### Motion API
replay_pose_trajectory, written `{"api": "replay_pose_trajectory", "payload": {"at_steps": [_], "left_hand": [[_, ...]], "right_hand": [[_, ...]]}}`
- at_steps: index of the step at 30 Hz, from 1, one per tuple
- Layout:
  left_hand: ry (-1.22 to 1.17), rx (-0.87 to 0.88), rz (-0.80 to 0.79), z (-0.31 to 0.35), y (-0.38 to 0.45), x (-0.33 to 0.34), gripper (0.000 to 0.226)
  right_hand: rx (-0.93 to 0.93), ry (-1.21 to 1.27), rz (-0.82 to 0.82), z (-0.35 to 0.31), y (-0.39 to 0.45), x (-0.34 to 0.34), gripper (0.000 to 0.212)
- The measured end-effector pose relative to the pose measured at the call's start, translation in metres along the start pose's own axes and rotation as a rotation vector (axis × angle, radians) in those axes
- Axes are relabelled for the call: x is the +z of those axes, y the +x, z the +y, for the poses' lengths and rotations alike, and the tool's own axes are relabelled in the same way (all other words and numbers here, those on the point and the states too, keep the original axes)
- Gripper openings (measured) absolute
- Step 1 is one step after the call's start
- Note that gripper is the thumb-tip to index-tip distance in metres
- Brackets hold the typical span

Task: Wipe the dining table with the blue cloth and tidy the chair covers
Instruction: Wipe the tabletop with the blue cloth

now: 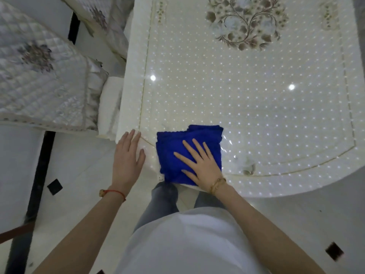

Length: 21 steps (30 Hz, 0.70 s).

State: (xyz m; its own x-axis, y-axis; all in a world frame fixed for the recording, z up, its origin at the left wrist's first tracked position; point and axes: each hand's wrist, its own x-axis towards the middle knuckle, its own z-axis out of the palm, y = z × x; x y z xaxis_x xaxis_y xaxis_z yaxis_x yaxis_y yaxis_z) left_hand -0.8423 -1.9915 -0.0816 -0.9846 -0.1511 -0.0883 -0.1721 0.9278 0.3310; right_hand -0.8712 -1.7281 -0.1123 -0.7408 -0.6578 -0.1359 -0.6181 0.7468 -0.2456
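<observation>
A folded blue cloth [177, 147] lies on the near left corner of the glossy cream dining table [246, 95]. My right hand [201, 165] presses flat on the cloth with fingers spread. Flat on the table's corner edge, just left of the cloth, rests my left hand [127, 157], holding nothing. A chair with a quilted floral cover [39, 80] stands to the left of the table. A second covered chair [102, 18] stands farther back along the same side.
The table top carries a floral medallion [246, 22] at the far centre and reflects ceiling lights. White floor tiles with black strips [39, 175] and small black diamonds surround the table. My legs stand against the near edge.
</observation>
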Motion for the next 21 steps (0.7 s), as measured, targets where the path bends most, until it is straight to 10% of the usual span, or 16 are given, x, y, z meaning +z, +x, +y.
{"api": "replay_pose_trajectory", "payload": {"at_steps": [8, 16, 21], "left_hand": [[0.018, 0.174, -0.142, -0.041, 0.019, 0.0, 0.053], [0.003, 0.252, -0.111, -0.048, 0.019, 0.002, 0.052], [-0.039, 0.223, -0.145, -0.047, 0.018, 0.004, 0.052]], "right_hand": [[0.681, 0.051, 0.198, 0.016, 0.098, -0.017, 0.056], [0.352, 0.019, 0.08, -0.052, 0.042, 0.006, 0.056], [0.734, 0.037, 0.15, 0.025, 0.035, -0.016, 0.056]]}}
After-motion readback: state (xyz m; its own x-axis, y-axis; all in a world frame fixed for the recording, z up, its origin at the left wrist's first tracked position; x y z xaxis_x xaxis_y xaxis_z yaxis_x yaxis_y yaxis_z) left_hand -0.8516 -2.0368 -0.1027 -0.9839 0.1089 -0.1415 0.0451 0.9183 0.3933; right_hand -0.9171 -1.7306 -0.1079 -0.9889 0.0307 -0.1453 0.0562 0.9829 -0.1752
